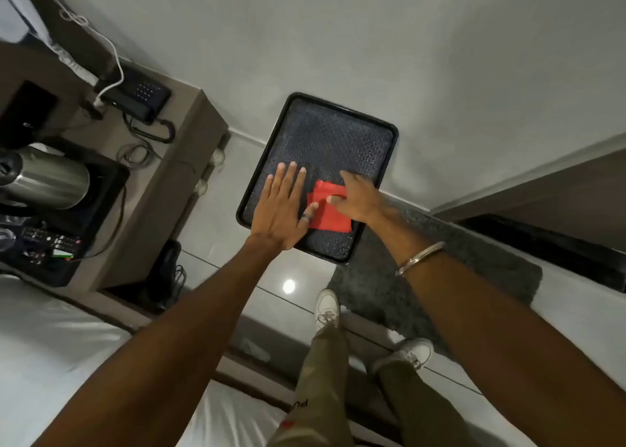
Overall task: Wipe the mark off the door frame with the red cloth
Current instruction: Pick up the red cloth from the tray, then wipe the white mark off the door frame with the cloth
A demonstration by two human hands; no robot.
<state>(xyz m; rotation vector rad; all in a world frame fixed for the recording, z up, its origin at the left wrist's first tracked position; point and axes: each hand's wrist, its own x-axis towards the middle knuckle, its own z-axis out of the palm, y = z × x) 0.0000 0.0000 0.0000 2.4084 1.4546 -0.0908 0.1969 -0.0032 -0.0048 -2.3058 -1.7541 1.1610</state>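
Observation:
A folded red cloth point(328, 213) lies on a black textured tray point(333, 135) that rests on the floor against the white wall. My left hand point(283, 206) is spread flat over the tray, its thumb touching the cloth's left edge. My right hand point(356, 197) lies on top of the cloth with fingers spread, covering its upper right part; no closed grip shows. The dark door frame point(542, 189) runs along the right side. I see no mark on it from here.
A brown side table point(176, 162) at the left carries a black phone point(140, 96), cables, a steel kettle point(44, 184) and a remote. A grey mat point(457, 267) lies by the door. White bedding point(50, 345) fills the lower left. My shoes point(327, 307) stand near the tray.

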